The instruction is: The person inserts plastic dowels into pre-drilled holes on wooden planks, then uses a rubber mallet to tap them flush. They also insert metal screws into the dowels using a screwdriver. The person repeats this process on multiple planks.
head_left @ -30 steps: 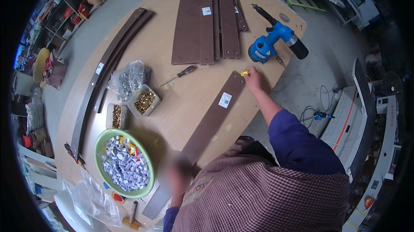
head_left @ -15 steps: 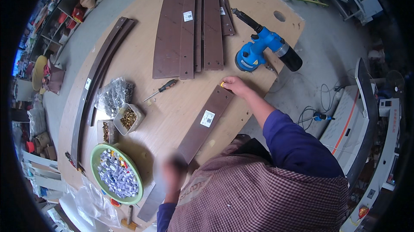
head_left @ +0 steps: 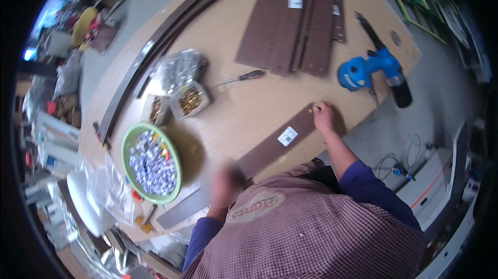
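A long brown board (head_left: pixel 264 155) with a white label lies slantwise on the table in front of me. At its far right end is my right hand (head_left: pixel 322 117), fingers pinched together on a small yellow piece (head_left: pixel 310 111) by the board's corner. My left hand (head_left: pixel 224 184) rests over the lower part of the board; it is smeared, so its fingers cannot be made out. Beyond that hand a grey strip (head_left: pixel 181 210) continues the same line toward the lower left.
A green basin (head_left: pixel 177 175) of small white-grey pieces stands left, near two small tubs of brass-coloured parts (head_left: pixel 191 100). A screwdriver (head_left: pixel 251 75), stacked brown boards (head_left: pixel 270 35) and a blue power tool (head_left: pixel 358 73) lie farther off. Curved dark strips (head_left: pixel 150 45) line the left.
The view has swung, so the table things appear shifted right and tilted. My right hand remains at the board's far end with the yellow piece; my left remains lower on the board.
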{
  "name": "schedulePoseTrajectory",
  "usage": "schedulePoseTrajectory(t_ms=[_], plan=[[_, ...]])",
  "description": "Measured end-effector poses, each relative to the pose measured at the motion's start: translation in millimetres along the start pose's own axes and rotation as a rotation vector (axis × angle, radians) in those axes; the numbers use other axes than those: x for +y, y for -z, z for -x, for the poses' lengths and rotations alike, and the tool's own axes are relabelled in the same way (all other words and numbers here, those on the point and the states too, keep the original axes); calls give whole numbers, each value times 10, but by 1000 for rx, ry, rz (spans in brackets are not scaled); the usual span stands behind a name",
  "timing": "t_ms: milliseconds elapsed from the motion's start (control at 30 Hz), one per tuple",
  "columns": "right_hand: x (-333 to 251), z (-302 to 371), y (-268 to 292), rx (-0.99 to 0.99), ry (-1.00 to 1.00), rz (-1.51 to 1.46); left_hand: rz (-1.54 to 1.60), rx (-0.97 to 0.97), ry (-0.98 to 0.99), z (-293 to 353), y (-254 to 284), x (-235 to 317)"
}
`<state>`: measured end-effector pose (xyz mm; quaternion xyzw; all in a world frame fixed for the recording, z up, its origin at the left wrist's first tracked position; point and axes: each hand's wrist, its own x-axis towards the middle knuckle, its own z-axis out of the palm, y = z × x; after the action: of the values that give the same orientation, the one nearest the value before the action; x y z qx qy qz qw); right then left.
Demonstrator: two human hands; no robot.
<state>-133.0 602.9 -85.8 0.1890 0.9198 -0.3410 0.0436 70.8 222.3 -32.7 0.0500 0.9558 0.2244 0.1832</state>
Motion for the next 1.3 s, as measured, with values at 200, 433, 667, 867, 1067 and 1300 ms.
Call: schedulePoseTrajectory(t_ms=[200,433,667,867,1067,1300], plan=[[-1017,420,-245,-14,565,166,-88,-38,136,-12,-145,-167],[-2783,1440,-1346,-640,1453,-265,34,250,-35,16,-308,-294],[-3889,2025,-2619,-483,1402,182,31,328,82,-22,-380,-244],[-3911,2148,-3059,-516,1366,433,-286,345,-50,-40,-509,-376],[-3637,1834,-2250,-622,1219,-316,134,112,150,-41,145,-33],[-1555,713,-623,-437,540,-380,230,122,115,-159,460,291]])
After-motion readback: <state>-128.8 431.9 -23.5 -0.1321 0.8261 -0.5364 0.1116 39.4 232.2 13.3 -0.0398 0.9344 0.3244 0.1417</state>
